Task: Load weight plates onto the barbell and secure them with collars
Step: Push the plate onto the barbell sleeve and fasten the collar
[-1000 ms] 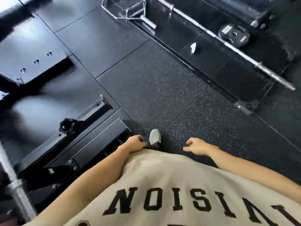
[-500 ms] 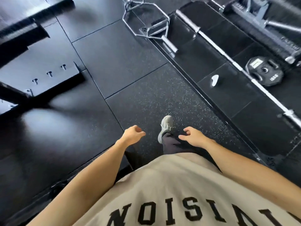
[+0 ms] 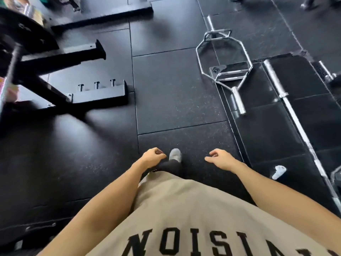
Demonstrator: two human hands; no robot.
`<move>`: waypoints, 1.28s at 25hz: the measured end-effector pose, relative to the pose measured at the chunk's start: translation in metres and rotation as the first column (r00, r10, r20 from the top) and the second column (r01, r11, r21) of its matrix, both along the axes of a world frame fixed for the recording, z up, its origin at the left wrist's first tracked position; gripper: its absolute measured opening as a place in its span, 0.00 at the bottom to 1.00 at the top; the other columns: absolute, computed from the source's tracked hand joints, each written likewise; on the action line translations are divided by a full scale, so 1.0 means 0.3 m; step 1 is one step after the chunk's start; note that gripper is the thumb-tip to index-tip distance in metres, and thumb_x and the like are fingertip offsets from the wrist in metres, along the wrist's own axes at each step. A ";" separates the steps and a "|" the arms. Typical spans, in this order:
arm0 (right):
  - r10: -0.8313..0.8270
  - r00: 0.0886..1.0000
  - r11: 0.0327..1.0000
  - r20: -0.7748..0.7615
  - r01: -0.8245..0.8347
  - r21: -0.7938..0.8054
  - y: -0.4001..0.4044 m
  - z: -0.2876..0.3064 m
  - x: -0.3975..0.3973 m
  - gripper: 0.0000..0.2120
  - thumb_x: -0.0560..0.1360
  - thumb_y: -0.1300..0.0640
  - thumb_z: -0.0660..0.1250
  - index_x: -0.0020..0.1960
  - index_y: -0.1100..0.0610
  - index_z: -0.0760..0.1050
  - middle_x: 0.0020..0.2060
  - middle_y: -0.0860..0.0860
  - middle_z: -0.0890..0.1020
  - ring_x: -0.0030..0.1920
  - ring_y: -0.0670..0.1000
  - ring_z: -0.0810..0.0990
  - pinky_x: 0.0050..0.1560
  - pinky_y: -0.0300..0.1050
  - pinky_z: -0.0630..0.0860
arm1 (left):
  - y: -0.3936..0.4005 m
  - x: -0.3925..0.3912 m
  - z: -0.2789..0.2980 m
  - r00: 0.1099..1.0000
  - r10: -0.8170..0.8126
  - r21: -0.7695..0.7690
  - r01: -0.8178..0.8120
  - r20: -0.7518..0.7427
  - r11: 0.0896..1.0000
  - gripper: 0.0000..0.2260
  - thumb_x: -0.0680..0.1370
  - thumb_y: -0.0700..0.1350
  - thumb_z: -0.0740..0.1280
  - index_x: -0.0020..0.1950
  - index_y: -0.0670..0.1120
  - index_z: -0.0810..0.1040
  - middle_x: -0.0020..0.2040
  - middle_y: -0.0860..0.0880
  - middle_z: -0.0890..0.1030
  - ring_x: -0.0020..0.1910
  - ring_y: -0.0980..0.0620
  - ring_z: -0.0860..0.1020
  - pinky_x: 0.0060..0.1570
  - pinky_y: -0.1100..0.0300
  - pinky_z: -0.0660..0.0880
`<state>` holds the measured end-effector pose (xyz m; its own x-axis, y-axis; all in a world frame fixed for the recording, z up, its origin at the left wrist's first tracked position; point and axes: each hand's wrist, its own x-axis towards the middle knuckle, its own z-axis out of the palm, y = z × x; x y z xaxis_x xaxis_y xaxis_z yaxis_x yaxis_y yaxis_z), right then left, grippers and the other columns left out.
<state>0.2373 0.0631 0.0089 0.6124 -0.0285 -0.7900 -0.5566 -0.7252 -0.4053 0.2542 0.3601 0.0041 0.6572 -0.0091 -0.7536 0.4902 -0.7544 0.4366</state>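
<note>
A long silver barbell (image 3: 287, 100) lies on the black lifting platform (image 3: 265, 126) at the right, bare along the stretch in view. Black weight plates (image 3: 24, 32) hang on a rack at the upper left, blurred. My left hand (image 3: 152, 157) hangs in front of my waist with its fingers loosely curled and holds nothing. My right hand (image 3: 219, 157) hangs the same way a little to the right, also holding nothing. Both hands are far from the barbell and from the plates. A small white object (image 3: 278, 171) lies on the platform near the bar.
A chrome hex bar (image 3: 224, 58) lies across the platform's far left edge. Black rack feet with three upright pegs (image 3: 96, 85) spread over the floor at the left. Dark rubber floor tiles (image 3: 175, 89) stretch ahead. My grey shoe (image 3: 175, 154) steps forward between my hands.
The view has swung left: the barbell and hex bar moved to the right of the frame, the plate on the platform left view, and the rack with plates came in at upper left. Both hands stay loosely curled.
</note>
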 end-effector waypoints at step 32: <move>0.534 0.845 0.843 -0.018 -0.534 -0.064 0.299 -0.019 3.645 0.20 0.77 0.46 0.68 0.64 0.56 0.75 0.60 0.53 0.78 0.58 0.53 0.77 0.60 0.46 0.71 | 0.280 3.037 -0.101 0.901 0.428 0.031 -0.427 -0.063 0.904 0.13 0.79 0.49 0.66 0.61 0.45 0.80 0.61 0.48 0.81 0.60 0.48 0.78 0.60 0.57 0.73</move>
<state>1.3306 0.1528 0.0032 0.5478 0.2524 -0.7977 -0.0752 -0.9347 -0.3474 1.1652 0.4440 -0.0262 0.5435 0.2740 -0.7934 0.7947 -0.4721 0.3814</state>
